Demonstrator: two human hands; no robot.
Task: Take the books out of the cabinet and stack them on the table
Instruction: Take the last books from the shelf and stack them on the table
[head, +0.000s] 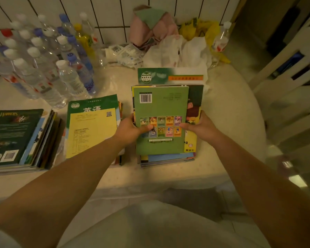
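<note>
A green book [161,108] with a barcode and small pictures lies face down on top of a stack of books [168,158] near the table's front edge. My left hand [131,130] grips its left edge, thumb on the cover. My right hand [202,127] grips the right side of the stack, thumb on the green cover. Another green and white book [170,76] lies behind the stack. A middle stack [93,127] with a yellow sheet on top sits to the left. A third stack [16,138], topped by a dark green book, lies at the far left.
Several plastic water bottles [48,63] stand at the back left of the pale table [231,111]. Plastic bags [183,49] and pink and green cloth [152,25] lie by the tiled wall. One bottle [221,40] stands at the back right. White furniture [292,72] is on the right.
</note>
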